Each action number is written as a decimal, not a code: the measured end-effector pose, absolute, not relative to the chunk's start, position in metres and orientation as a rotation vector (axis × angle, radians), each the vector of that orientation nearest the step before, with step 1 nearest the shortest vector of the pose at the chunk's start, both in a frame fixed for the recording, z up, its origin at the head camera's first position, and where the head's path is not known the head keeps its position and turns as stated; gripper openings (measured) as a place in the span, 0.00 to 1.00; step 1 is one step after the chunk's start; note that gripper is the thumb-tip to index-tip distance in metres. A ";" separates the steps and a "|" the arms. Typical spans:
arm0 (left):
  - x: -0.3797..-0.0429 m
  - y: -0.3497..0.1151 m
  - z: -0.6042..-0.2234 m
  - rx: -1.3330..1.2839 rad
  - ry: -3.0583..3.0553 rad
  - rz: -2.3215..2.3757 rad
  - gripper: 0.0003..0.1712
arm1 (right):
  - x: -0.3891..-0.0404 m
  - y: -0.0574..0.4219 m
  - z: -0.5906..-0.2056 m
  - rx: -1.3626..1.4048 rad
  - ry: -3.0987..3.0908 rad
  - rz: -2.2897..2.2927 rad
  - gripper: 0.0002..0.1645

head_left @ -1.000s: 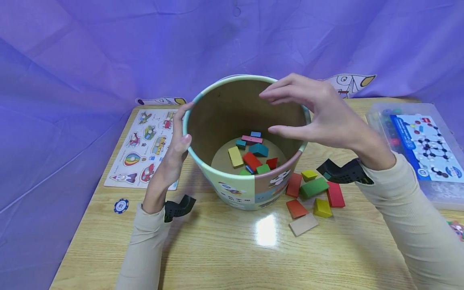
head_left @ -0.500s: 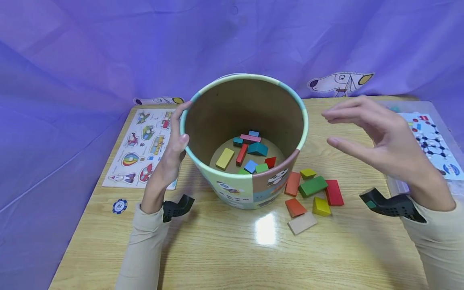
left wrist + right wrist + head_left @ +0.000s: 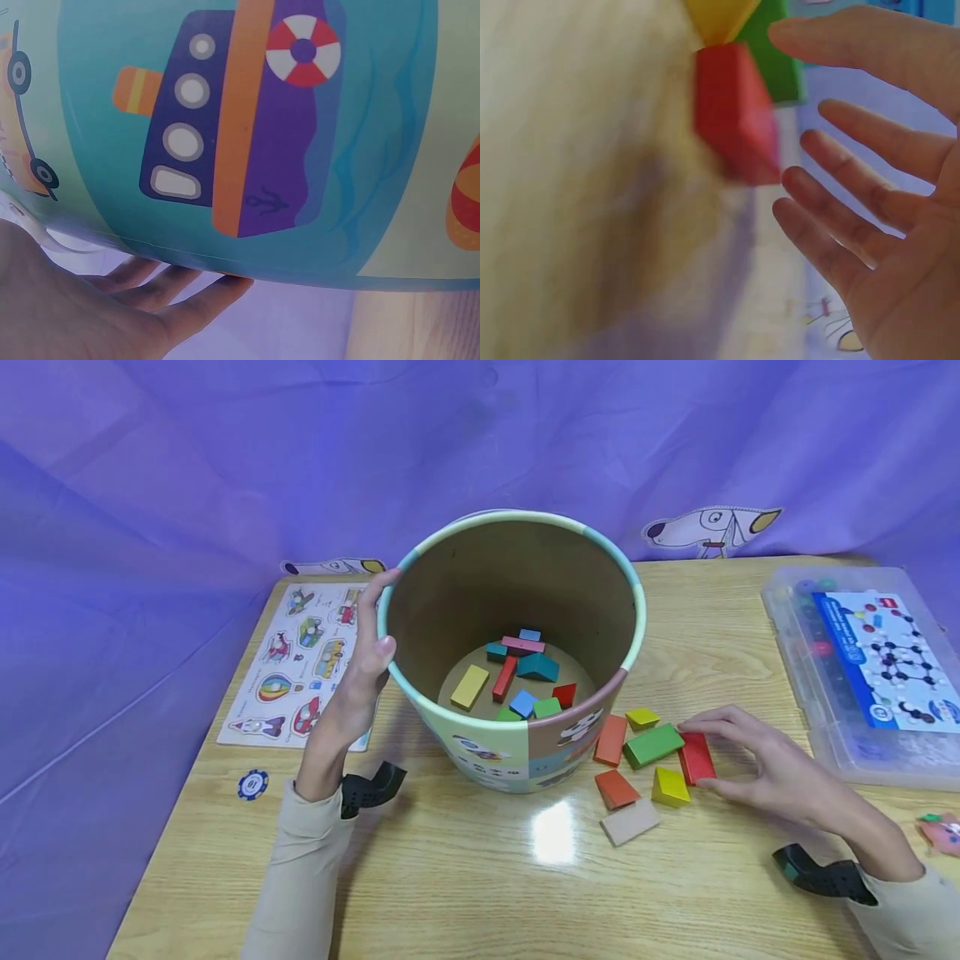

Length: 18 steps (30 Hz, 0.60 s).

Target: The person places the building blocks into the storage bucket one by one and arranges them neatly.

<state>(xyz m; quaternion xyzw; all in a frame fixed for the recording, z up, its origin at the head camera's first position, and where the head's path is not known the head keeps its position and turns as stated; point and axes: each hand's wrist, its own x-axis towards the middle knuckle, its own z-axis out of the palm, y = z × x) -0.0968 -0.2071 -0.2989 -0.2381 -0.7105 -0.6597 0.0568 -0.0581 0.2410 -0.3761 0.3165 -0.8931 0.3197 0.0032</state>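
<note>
A large round bucket (image 3: pixel 480 752) with printed pictures stands on the table. My left hand (image 3: pixel 356 689) holds its left rim, thumb and fingertips at the edge. In the left wrist view, fingers (image 3: pixel 180 296) reach the rim beside a printed ship. Inside the bucket lie several coloured blocks, including a yellow block (image 3: pixel 469 687) and a teal block (image 3: pixel 538 667). At the right, my right hand (image 3: pixel 772 768) is spread around a red block (image 3: pixel 697 758). The right wrist view shows its fingers apart from that red block (image 3: pixel 731 112). A green block (image 3: pixel 654 745) lies beside it.
Near the bucket lie two yellow blocks (image 3: pixel 670 787), two orange blocks (image 3: pixel 617 789) and a plain wooden block (image 3: pixel 631 822). A picture puzzle board (image 3: pixel 277 693) and poker chip (image 3: pixel 252 785) lie left. A clear plastic case (image 3: pixel 832 752) sits right, near a purple curtain (image 3: pixel 480 435).
My right hand has moved from above the bucket out to the right, then down to the red block. Some blocks inside the bucket have shifted. My left hand stays at the rim.
</note>
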 end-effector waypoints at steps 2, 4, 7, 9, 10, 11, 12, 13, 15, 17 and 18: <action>-0.097 -0.207 -0.299 -0.728 -2.150 -1.997 0.49 | -0.058 0.244 -0.382 1.001 -2.797 1.011 0.42; -0.097 -0.207 -0.298 -0.730 -2.146 -1.994 0.49 | -0.058 0.244 -0.386 0.992 -2.813 0.991 0.42; -0.097 -0.207 -0.298 -0.730 -2.140 -1.995 0.49 | -0.058 0.244 -0.389 0.953 -2.845 0.945 0.42; -0.097 -0.207 -0.299 -0.726 -2.142 -1.994 0.49 | -0.058 0.244 -0.390 0.917 -2.873 0.913 0.41; -0.097 -0.206 -0.299 -0.727 -2.142 -1.997 0.49 | -0.058 0.245 -0.390 0.905 -2.880 0.902 0.41; -0.097 -0.206 -0.299 -0.727 -2.142 -1.998 0.49 | -0.059 0.246 -0.391 0.895 -2.886 0.894 0.42; -0.097 -0.206 -0.298 -0.727 -2.143 -1.999 0.50 | -0.059 0.247 -0.390 0.886 -2.894 0.881 0.42; -0.097 -0.206 -0.298 -0.726 -2.144 -1.999 0.50 | -0.060 0.248 -0.390 0.881 -2.896 0.873 0.42; -0.098 -0.207 -0.298 -0.726 -2.144 -2.000 0.50 | -0.062 0.251 -0.389 0.883 -2.888 0.857 0.42; -0.098 -0.206 -0.298 -0.723 -2.145 -1.999 0.50 | -0.064 0.254 -0.386 0.895 -2.868 0.864 0.42; -0.098 -0.206 -0.298 -0.720 -2.146 -1.998 0.50 | -0.065 0.255 -0.384 0.900 -2.855 0.870 0.42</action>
